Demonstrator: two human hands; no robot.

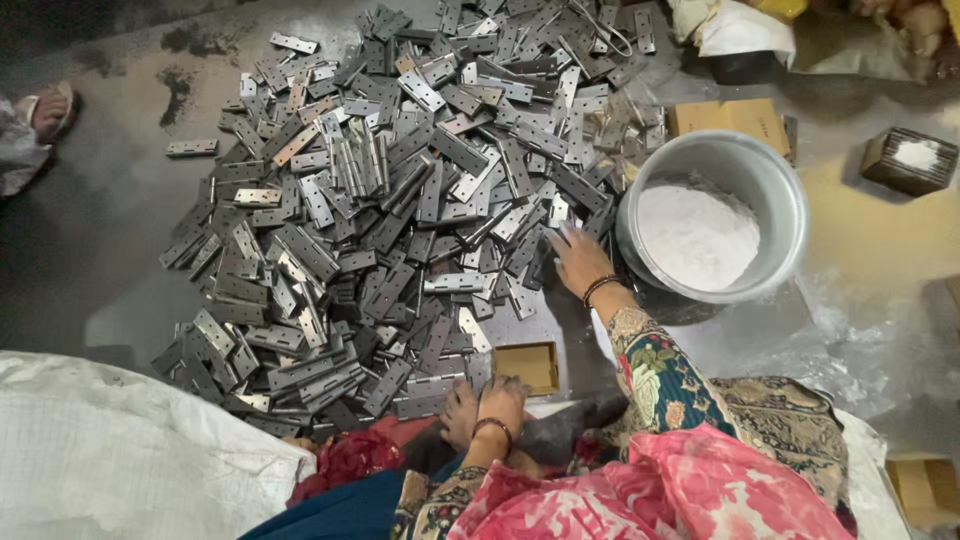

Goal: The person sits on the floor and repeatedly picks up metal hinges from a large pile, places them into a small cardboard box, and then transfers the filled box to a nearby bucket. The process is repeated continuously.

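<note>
Metal hinges [400, 200] heaped on the floor beside a pot of white powder [712, 215]; right hand [578, 258] laid spread on the heap edge, left hand [500, 398] resting loosely curled; single hinges are best drawn from the margin

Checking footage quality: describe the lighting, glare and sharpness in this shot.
Head view: light falls brightest on the white powder in the metal bowl; the hinge pile glints mildly but stays sharp; the upper left floor sinks into shadow; the right hand looks slightly soft.
</note>
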